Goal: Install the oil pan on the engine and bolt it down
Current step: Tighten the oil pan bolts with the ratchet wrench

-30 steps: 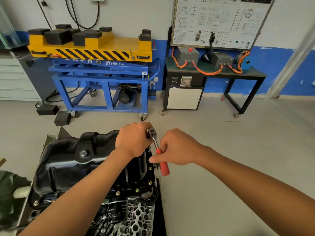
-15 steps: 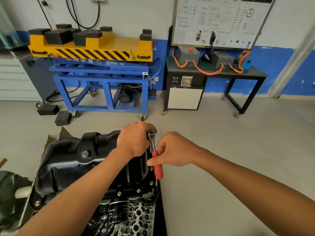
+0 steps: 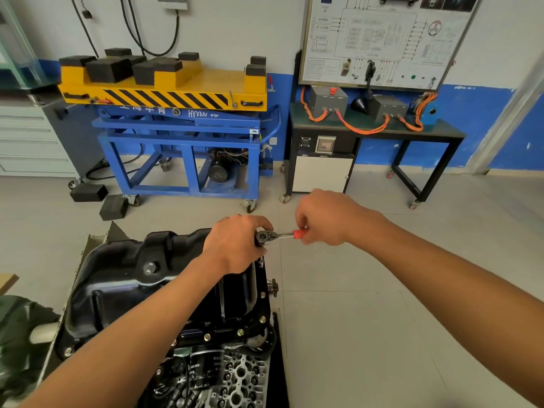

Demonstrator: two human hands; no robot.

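Ahead of you, against the wall, stands a blue lift cart (image 3: 182,134) with a yellow, hazard-striped platform (image 3: 164,83) that carries black rubber blocks. To its right is a black table (image 3: 435,132) bearing grey boxes joined by orange cables, with a wiring diagram board (image 3: 379,39) upright behind it.

Right below you the engine (image 3: 235,375) sits with its underside up, and the black oil pan (image 3: 117,278) lies seated on top of it, its flange flat against the block. The drain plug (image 3: 149,268) faces you on the pan's sloped wall.

Your left hand (image 3: 235,245) is at the pan's far right corner, with its fingers curled round the head end of the ratchet (image 3: 279,235) and the part beneath it. Your right hand (image 3: 326,219) is out to the right, over the floor, and pinches the ratchet's red handle (image 3: 298,233) between thumb and curled fingers. The ratchet lies about level, with its handle pointing right, away from the pan.

Several bolts (image 3: 263,295) stand in the flange along the pan's right and near edges. You cannot see the fastener under the ratchet head; your left hand covers it.
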